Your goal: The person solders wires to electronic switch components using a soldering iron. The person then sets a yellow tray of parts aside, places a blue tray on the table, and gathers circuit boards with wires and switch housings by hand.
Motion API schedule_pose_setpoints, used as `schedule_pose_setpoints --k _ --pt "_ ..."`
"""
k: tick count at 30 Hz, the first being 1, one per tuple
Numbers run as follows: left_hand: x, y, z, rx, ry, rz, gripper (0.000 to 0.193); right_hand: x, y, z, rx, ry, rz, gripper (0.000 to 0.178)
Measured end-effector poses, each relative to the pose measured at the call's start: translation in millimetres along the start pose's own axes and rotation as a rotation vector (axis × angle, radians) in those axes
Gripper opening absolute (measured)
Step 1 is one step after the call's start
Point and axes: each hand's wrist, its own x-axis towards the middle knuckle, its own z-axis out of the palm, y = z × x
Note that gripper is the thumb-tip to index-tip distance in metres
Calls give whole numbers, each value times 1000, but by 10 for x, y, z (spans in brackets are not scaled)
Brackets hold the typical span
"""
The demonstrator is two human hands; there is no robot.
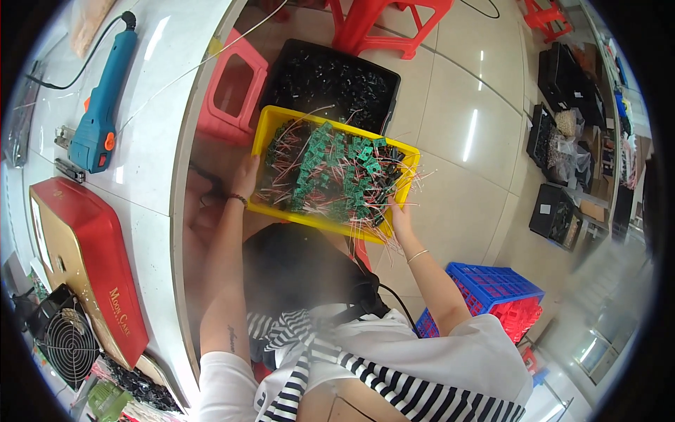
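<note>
Between my two hands is a yellow plastic bin (pixel 302 221), held above my lap beside the white table. Green circuit boards (pixel 327 165) with thin red and white wires fill it, along with small black parts. Some wires hang over its right and near edges. My left hand (pixel 245 176) grips the bin's left side, its fingers partly hidden behind the wall. At the right near corner my right hand (pixel 401 218) is closed on the rim, with wires lying close to the fingers.
Beyond the bin, a black tray (pixel 330 77) of small black parts sits by red stools (pixel 394 24). On the white table (pixel 158 105) lie a teal power tool (pixel 105 105), a red box (pixel 91 260) and a round-grilled fan (pixel 70 344). A blue crate (pixel 485 281) stands right.
</note>
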Motion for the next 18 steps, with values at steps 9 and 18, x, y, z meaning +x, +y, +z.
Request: schedule_pose_setpoints --k 9,18 --pt "68 -280 12 50 -95 -144 67 -139 -259 -70 -83 7 -5 62" --pt "-620 318 -236 400 106 -77 48 -663 -1337 -56 -286 398 -316 65"
